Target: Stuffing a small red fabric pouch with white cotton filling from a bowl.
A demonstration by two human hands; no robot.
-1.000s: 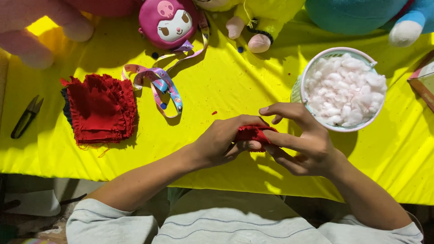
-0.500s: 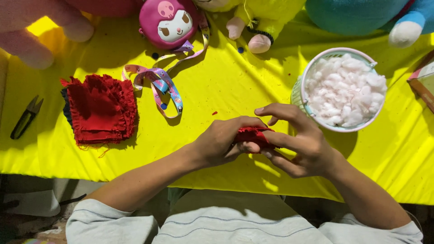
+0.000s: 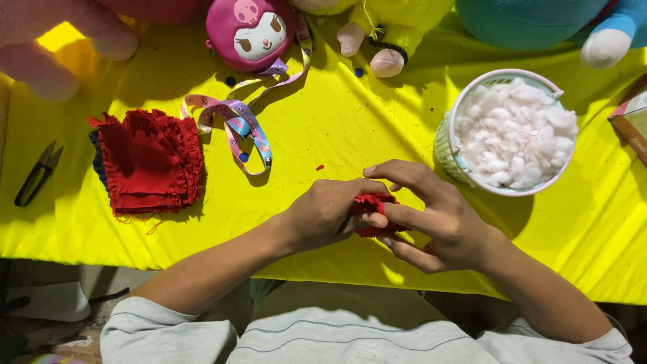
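Both of my hands meet over the front middle of the yellow table cover (image 3: 323, 128). My left hand (image 3: 330, 212) and my right hand (image 3: 435, 216) together pinch a small red cloth piece (image 3: 373, 204), which is mostly hidden between the fingers. A stack of red cloth pieces (image 3: 149, 160) with frayed edges lies to the left. A pale round basket (image 3: 446, 138) full of white stuffing (image 3: 515, 131) stands just right of my right hand.
A pink round plush pouch (image 3: 251, 30) with a patterned ribbon strap (image 3: 236, 125) sits at the back. Plush toys line the far edge: pink (image 3: 60, 40), yellow (image 3: 377, 27), blue (image 3: 539, 20). Small black thread snips (image 3: 37, 174) lie at far left. A box corner (image 3: 630, 118) shows at right.
My right-hand fingers have shifted slightly around the red cloth piece; the hands stay in the same place. Nothing else has moved.
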